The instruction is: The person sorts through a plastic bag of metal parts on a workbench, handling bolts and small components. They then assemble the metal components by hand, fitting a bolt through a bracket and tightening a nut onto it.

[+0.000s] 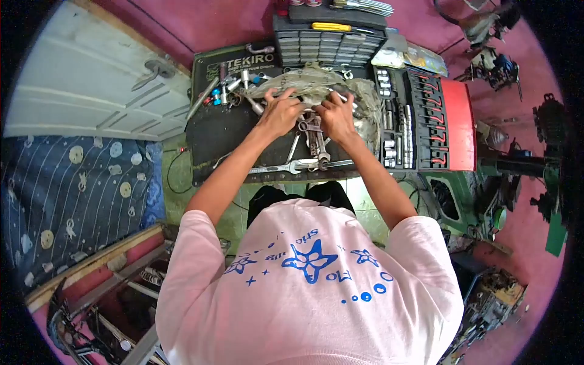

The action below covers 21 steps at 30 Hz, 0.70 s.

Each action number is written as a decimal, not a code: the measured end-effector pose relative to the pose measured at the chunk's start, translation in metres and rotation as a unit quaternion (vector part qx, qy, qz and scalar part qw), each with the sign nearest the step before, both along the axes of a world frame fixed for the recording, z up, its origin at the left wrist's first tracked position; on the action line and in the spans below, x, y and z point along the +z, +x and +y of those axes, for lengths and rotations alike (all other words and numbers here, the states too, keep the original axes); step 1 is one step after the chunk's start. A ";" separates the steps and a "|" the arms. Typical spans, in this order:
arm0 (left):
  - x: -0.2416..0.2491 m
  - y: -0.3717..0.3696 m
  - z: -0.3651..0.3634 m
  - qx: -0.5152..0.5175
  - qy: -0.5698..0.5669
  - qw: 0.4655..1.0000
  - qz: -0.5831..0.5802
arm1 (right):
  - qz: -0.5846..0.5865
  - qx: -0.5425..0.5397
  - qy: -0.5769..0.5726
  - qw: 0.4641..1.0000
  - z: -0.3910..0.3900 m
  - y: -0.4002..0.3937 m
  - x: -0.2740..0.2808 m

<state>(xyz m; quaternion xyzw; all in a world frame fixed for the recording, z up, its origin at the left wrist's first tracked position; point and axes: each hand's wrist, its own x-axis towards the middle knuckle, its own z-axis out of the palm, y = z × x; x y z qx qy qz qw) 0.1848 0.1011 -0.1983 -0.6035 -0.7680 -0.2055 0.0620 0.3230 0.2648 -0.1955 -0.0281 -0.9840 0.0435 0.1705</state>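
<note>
A crumpled, cloudy plastic bag [360, 91] lies spread across the black workbench mat. My left hand [281, 114] is closed on the bag's near edge, its fingers bent over the plastic. Close beside it, my right hand [336, 118] has curled fingers at the bag's opening, with a silver metal piece [336, 95] showing at the fingertips; I cannot tell what exactly it grips. Below both hands lie several combination wrenches [314, 139] in a bunch. A longer open-end wrench [281, 168] rests along the mat's front edge.
Loose sockets and ratchet parts [234, 85] lie at the left of the mat [213, 141]. A small-drawer cabinet [328, 48] stands behind, with a yellow-handled screwdriver [331, 27] on it. To the right is a red tool case [457, 125] beside rows of sockets [407, 137].
</note>
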 end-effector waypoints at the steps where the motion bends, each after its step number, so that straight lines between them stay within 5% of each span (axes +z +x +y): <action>1: 0.000 -0.001 0.013 -0.015 -0.005 1.000 -0.001 | -0.009 -0.015 -0.008 1.000 0.009 0.005 0.000; 4: -0.001 -0.005 0.050 -0.051 -0.021 0.998 -0.010 | 0.043 -0.057 -0.023 0.997 0.030 0.013 -0.009; 7: -0.014 -0.001 0.084 -0.084 -0.027 0.996 -0.027 | -0.026 -0.130 -0.003 0.991 0.052 0.024 -0.019; 21: -0.031 0.004 0.148 -0.115 -0.033 0.992 -0.042 | -0.010 -0.182 -0.021 0.983 0.093 0.035 -0.037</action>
